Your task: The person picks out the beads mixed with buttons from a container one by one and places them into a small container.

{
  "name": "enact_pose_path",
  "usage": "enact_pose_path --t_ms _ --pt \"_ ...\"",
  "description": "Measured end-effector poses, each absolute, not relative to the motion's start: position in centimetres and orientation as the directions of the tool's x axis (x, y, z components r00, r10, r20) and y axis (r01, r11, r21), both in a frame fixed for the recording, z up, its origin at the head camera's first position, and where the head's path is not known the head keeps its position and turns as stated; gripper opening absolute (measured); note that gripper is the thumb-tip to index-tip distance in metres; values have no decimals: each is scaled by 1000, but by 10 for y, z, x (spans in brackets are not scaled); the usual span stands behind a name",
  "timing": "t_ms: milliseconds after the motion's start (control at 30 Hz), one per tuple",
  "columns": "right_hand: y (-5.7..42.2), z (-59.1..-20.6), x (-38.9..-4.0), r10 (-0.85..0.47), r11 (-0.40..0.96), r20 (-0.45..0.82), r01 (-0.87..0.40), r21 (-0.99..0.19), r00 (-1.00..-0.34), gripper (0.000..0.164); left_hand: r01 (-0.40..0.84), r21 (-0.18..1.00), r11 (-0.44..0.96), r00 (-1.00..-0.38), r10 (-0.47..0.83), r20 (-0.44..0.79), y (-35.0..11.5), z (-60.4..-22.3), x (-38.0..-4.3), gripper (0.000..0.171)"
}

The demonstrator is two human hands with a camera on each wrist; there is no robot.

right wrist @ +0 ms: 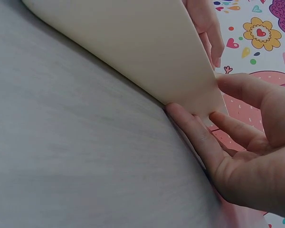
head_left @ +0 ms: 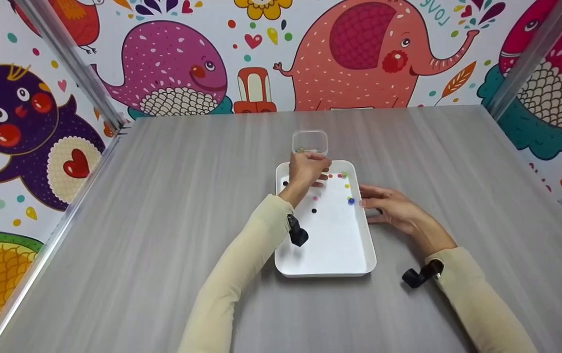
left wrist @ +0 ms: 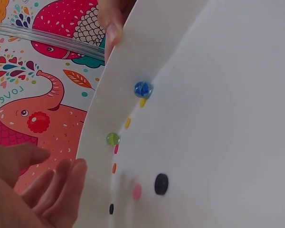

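Observation:
A white rectangular tray [head_left: 335, 245] lies on the table with small colored discs and marbles in it. Over its far end is my left hand [head_left: 306, 171], close to a clear plastic container [head_left: 310, 139]. In the left wrist view the thumb and fingers stand apart with nothing visible between them. My right hand [head_left: 396, 208] rests against the tray's right side, fingertips [right wrist: 178, 111] touching the outer wall. A blue marble [left wrist: 143, 89] and a green marble [left wrist: 112, 138] lie along the wall. A black disc [left wrist: 161, 184] and a pink disc [left wrist: 137, 192] lie on the tray floor.
The clear container stands just beyond the tray's far edge with small things inside. Grey tabletop [head_left: 188, 196] surrounds the tray. Cartoon-printed panels [head_left: 271, 49] rise behind and at the sides, with metal posts [head_left: 72, 59] at the corners.

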State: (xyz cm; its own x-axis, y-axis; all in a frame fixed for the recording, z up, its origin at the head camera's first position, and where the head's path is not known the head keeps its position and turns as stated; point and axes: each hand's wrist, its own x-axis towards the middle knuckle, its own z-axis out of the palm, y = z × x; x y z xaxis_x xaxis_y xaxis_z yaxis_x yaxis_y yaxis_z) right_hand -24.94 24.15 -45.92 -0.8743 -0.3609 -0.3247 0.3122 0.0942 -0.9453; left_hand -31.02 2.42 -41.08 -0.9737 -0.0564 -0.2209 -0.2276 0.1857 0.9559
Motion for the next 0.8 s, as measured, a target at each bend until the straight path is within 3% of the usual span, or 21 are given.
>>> enact_pose_path --t_ms 800 --pt "241 -462 -250 -382 58 -309 311 -949 -871 71 -271 932 239 -956 48 -290 39 -415 -309 21"
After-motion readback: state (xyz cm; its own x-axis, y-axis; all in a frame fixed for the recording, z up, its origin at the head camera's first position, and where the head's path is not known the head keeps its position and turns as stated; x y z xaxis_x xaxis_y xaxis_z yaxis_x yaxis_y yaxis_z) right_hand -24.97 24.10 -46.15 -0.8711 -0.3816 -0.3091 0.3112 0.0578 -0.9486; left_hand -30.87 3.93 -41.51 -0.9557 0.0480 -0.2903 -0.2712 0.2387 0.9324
